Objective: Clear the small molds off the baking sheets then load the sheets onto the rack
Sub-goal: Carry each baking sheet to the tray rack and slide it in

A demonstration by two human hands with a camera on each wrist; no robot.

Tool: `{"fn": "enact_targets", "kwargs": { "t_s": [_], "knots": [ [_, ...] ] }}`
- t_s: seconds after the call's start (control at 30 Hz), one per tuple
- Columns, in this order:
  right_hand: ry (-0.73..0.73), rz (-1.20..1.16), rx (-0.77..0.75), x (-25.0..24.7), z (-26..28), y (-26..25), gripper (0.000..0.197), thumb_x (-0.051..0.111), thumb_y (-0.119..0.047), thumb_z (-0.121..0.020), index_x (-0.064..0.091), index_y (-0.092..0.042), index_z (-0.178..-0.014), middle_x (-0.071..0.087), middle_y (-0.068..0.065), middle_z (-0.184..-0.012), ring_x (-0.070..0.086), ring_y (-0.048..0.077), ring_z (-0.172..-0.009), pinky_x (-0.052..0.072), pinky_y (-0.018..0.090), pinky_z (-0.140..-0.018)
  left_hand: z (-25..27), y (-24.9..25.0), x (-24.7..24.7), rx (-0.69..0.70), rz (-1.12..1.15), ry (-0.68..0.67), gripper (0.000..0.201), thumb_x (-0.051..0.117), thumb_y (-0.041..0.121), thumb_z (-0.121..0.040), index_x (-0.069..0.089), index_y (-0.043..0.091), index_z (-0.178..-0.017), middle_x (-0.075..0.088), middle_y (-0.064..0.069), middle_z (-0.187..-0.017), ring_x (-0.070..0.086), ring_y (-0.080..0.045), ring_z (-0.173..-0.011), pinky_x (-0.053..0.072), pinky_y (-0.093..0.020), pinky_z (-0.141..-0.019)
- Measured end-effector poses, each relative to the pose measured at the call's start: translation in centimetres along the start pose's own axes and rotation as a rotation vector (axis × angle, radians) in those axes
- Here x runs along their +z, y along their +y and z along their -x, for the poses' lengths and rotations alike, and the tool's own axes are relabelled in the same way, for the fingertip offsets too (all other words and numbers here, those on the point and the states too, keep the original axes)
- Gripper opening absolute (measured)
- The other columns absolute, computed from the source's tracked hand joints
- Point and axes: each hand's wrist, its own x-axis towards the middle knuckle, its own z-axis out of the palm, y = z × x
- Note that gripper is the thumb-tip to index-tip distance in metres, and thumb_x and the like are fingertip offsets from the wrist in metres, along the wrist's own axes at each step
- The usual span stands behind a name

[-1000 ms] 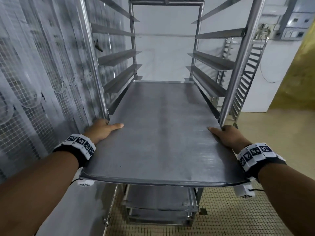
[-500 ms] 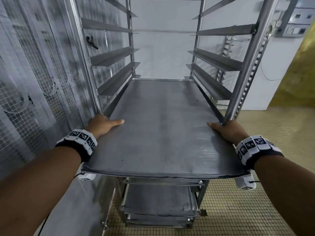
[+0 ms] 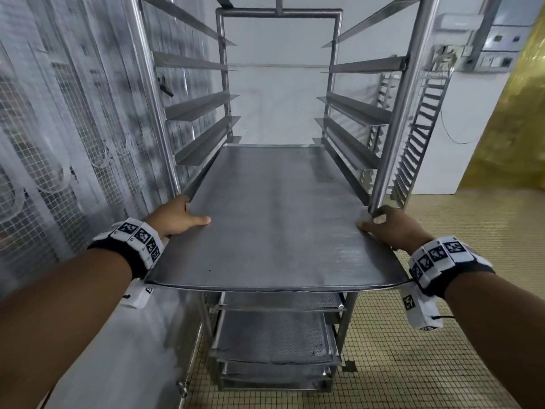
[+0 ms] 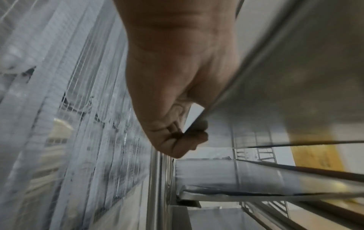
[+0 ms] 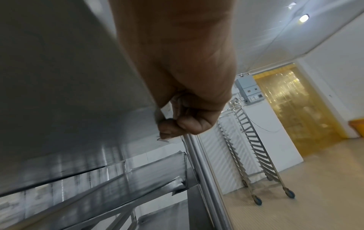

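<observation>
A: Here, what holds the baking sheet (image 3: 274, 219)?

B: Both hands. The left hand (image 3: 177, 215) grips its left edge at about 9 o'clock, thumb flat on top and fingers (image 4: 189, 138) curled underneath, as the left wrist view shows. The right hand (image 3: 392, 228) grips the right edge at about 3 o'clock, its fingers (image 5: 177, 126) likewise curled under the rim.

A: And where is the sheet itself?

B: Lying level on a pair of side rails of the rack (image 3: 398, 113), its far edge at 12 o'clock close to the rear of the frame, its near edge at 6 o'clock overhanging the front posts. No small molds lie on it (the surface is bare metal).

A: What has changed since the earlier frames?

B: The sheet has slid deeper into the rack. Both hands, formerly clear of the uprights, have advanced with it; the right hand now lies against the right front post (image 3: 386, 172), and the left hand sits just beside the left front post (image 3: 165, 160).

A: What else is loaded?

B: Lower perforated trays (image 3: 271, 335) occupy rails beneath, toward 6 o'clock. A second, unloaded rack (image 5: 256, 163) stands well apart on the tiled floor (image 3: 442, 349).
</observation>
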Motion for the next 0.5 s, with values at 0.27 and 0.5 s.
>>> {"fn": "enact_targets", "kwargs": {
  "t_s": [0.27, 0.5],
  "knots": [
    [-0.047, 0.035, -0.064, -0.5, 4.6, -0.4, 0.046, 0.072, -0.057, -0.08, 0.065, -0.023, -0.109, 0.066, 0.007, -0.104, 0.066, 0.024, -0.088, 0.056, 0.036, -0.08, 7.7, 2.7, -0.3, 0.003, -0.283, -0.031, 0.098, 0.077, 0.068, -0.074, 0.047, 0.014, -0.15, 0.038, -0.013, -0.16, 0.041, -0.031, -0.144, 0.036, -0.039, -0.114],
    [-0.143, 0.056, -0.094, -0.6, 7.4, -0.6, 0.095, 0.066, -0.093, -0.048, 0.062, -0.036, -0.123, 0.052, 0.007, -0.137, 0.052, 0.029, -0.125, 0.046, 0.048, -0.105, 13.0, 4.1, 0.0, 0.067, -0.438, -0.25, 0.147, 0.053, 0.107, -0.031, 0.037, 0.032, -0.156, 0.022, -0.01, -0.164, 0.023, -0.03, -0.152, 0.024, -0.048, -0.124]
  ]
}}
